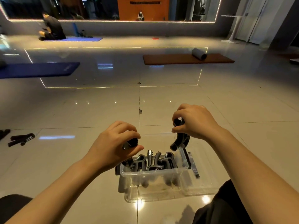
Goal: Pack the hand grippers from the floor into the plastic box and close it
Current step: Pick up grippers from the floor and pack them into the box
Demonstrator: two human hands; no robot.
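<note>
A clear plastic box (155, 174) stands on the tiled floor between my knees, with several black hand grippers (159, 161) stacked inside. My left hand (116, 143) hovers over the box's left end and grips a black hand gripper (131, 143), mostly hidden by my fingers. My right hand (195, 122) holds another black hand gripper (180, 138) by its top handle above the box's right end; its curved handle hangs down toward the rim. One more hand gripper (21, 139) lies on the floor at far left, beside another at the frame edge (4, 133).
The clear lid (200, 177) lies by the box's right side. A blue mat (37, 69) and an orange mat (186, 59) with a grey roller (199, 54) lie farther out. A person sits on a distant blue mat (51, 28) by the mirror wall.
</note>
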